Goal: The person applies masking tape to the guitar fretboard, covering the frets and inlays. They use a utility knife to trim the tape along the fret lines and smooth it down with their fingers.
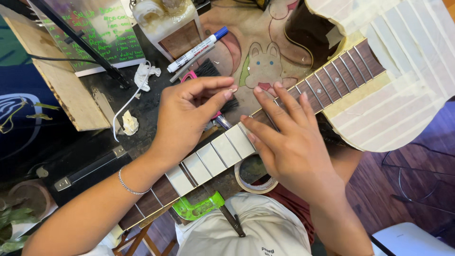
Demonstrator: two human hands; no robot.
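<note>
A guitar neck [332, 80] runs diagonally across the view, its dark fretboard partly covered with pale masking-tape strips [213, 159] between the frets. The guitar body [403, 71] at the upper right is masked in the same tape. My left hand [189, 118] rests over the neck with thumb and forefinger pinched together just above it; whether they hold a bit of tape I cannot tell. My right hand [289, 142] lies flat on the fretboard, fingertips pressing near the last taped fret. A roll of masking tape [256, 178] lies under the neck, below my right hand.
A white marker with a blue cap [196, 50], a black brush [211, 71], crumpled tissues [144, 73], a plastic container [166, 21] and a green board with writing [102, 33] lie on the bench. A green clamp [199, 207] sits below the neck. A wooden board [57, 76] leans left.
</note>
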